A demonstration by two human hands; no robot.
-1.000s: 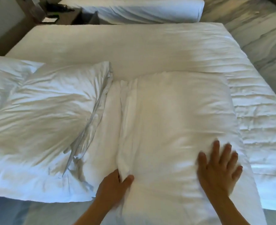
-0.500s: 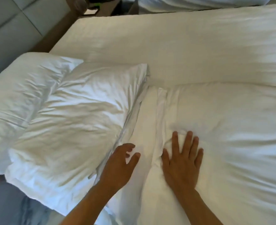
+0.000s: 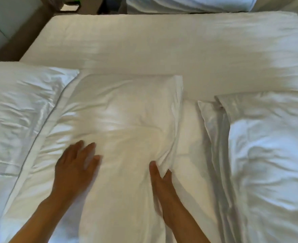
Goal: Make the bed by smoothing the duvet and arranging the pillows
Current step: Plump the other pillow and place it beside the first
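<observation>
Under both hands — left hand (image 3: 74,165), right hand (image 3: 160,179) — middle pillow (image 3: 127,109).

Left hand (image 3: 75,165): fingertips motion-blurred, I can't separate them. Right hand (image 3: 159,179): fingers hidden in a pillow (image 3: 127,123) fold. Right pillow (image 3: 271,155): cut off at frame edge

Soft, dim daylight with glare patches on white bedding; motion blur throughout, wide-angle bending at edges.
</observation>
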